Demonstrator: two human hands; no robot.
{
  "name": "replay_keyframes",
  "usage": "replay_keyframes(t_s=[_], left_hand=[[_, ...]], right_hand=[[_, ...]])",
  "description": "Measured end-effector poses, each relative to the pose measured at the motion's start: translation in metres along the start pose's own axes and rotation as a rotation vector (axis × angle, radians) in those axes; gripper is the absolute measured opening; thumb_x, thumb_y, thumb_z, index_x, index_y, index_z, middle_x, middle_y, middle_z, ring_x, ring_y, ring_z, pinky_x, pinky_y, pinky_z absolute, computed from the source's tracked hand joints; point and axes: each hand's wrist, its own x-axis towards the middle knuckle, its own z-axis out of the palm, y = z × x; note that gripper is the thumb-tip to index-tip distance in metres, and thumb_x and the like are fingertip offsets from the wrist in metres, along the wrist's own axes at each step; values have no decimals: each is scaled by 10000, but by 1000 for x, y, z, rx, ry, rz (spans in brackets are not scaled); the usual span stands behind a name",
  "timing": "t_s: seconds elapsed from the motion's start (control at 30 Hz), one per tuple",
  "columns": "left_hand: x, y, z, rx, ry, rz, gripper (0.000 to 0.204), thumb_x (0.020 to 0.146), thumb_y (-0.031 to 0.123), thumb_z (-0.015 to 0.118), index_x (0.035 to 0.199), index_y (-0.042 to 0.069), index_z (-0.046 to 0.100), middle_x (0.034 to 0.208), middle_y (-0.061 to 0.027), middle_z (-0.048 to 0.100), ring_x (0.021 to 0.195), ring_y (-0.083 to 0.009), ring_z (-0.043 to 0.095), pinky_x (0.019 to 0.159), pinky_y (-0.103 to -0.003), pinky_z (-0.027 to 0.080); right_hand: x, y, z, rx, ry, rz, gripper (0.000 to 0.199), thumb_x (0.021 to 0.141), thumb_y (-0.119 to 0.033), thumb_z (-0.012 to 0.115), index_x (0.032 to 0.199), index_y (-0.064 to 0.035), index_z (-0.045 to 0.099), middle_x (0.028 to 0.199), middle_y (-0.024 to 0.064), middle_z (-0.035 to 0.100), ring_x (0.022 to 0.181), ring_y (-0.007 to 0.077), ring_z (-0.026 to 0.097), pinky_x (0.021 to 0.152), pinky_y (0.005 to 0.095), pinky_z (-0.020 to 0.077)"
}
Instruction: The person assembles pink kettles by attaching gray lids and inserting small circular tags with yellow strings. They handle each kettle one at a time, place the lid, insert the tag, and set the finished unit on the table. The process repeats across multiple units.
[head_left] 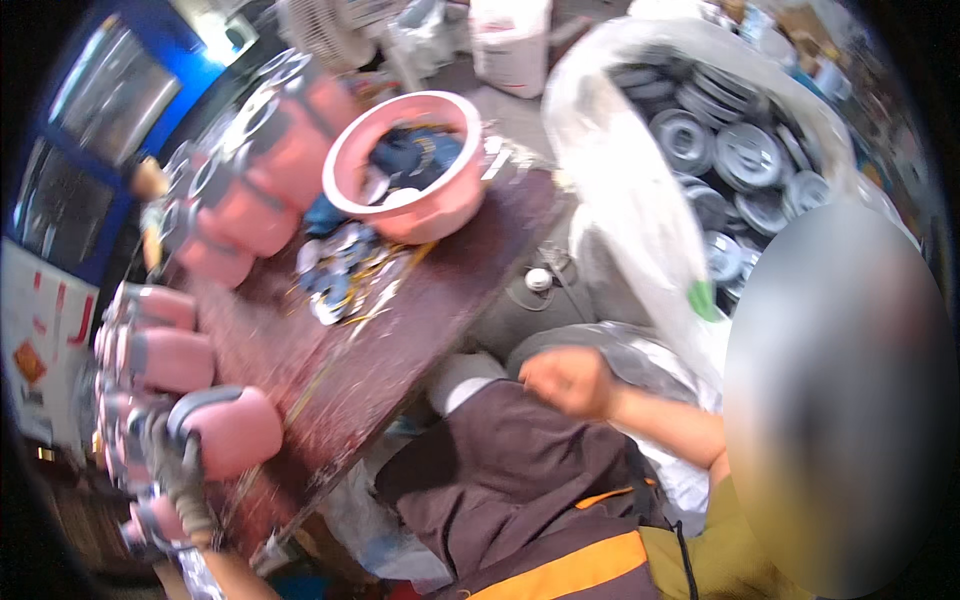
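Note:
My left hand [178, 470], in a grey work glove, is at the lower left, its fingers against the grey end of a pink jug [238, 435] with a curved grey band. The jug lies near the table's edge, and the hand appears to hold it. Above my lap, my bare right hand [570, 382] is closed in a fist, clear of the table. Whether anything is inside that fist is hidden. More pink jugs [165, 358] with grey parts stand beside the left hand, and others are grouped farther back [268, 190].
On the dark red table [330, 440] sit a pink basin [455, 215] of dark parts and a pile of small round pieces [335, 280]. A big plastic bag [590, 130] of grey round lids [748, 155] stands at the right. A blurred oval covers the right edge.

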Motion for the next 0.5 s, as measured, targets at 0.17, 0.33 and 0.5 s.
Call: replay_keyframes(t_s=[0.17,0.33,0.5], left_hand=[[0,5,0,-212,11,-72,541,792,109,671,1283,10,466,1354,-171,450,1269,-322,410,1085,-404,290],[-14,43,5,-468,194,-268,636,855,186,669,1379,-8,366,1391,-185,426,1289,-297,402,1085,-369,296],[-21,34,-10,-12,-33,-341,472,886,343,609,1058,-97,619,1416,-257,387,1257,-392,424,1062,-399,318]], right_hand=[[22,55,-205,-132,790,371,188,922,-168,537,976,-15,632,808,69,653,701,94,591,664,272,484],[-69,126,-300,-1209,-31,1060,401,763,-290,620,1089,-56,603,1096,193,622,1006,350,620,833,464,503],[-134,143,-286,-1337,-124,711,458,736,-237,675,1167,-98,603,1237,153,573,1146,280,548,942,436,408]])
